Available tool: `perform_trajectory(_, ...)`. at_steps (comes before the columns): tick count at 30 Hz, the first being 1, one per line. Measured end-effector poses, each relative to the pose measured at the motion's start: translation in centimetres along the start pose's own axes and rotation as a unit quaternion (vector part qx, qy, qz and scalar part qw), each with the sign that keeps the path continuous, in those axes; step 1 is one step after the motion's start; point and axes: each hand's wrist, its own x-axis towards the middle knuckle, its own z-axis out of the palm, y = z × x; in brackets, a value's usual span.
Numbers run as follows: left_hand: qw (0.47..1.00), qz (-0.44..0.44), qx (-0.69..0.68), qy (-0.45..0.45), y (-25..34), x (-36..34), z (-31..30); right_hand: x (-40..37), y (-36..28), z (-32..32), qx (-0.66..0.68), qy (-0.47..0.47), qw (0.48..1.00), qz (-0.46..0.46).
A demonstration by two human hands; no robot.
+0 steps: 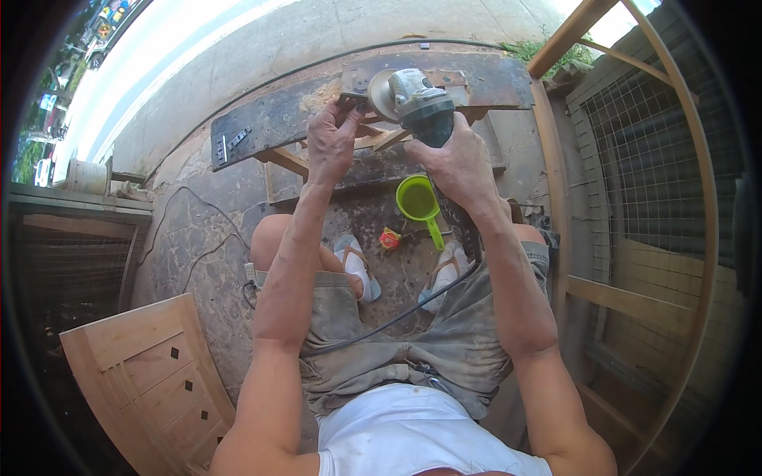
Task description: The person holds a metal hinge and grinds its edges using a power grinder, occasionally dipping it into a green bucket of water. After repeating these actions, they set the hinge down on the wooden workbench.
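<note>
My right hand [459, 165] is wrapped round the dark body of an angle grinder [429, 117]. Its pale round disc [382, 95] faces left, toward my other hand. Between the fingers of my left hand [331, 147] is a small flat dark piece [350, 99], its edge right at the disc. Both hands are over a low, worn wooden bench [282, 119]. A black power cord [397, 319] runs from the grinder across my lap. Several small dark pieces [240, 138] lie at the bench's left end.
A green dipper [417, 198] and a crumpled red and yellow wrapper [390, 238] lie on the floor between my feet. A carved wooden panel [159, 373] leans at lower left. To the right rises a wooden frame [553, 182] with wire mesh. Beyond the bench runs a road.
</note>
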Motion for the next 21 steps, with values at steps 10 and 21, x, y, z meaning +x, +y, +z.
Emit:
perform_trajectory(10, 0.998, -0.003, -0.049, -0.027, 0.4, -0.2, 0.6, -0.3, -0.3, -0.3, 0.011, -0.007, 1.000, -0.009)
perform_trajectory(21, 0.999, 0.000, -0.013, -0.053, 0.8, -0.4, 1.0, -0.3, -0.1, -0.2, 0.009, -0.008, 1.000, -0.005)
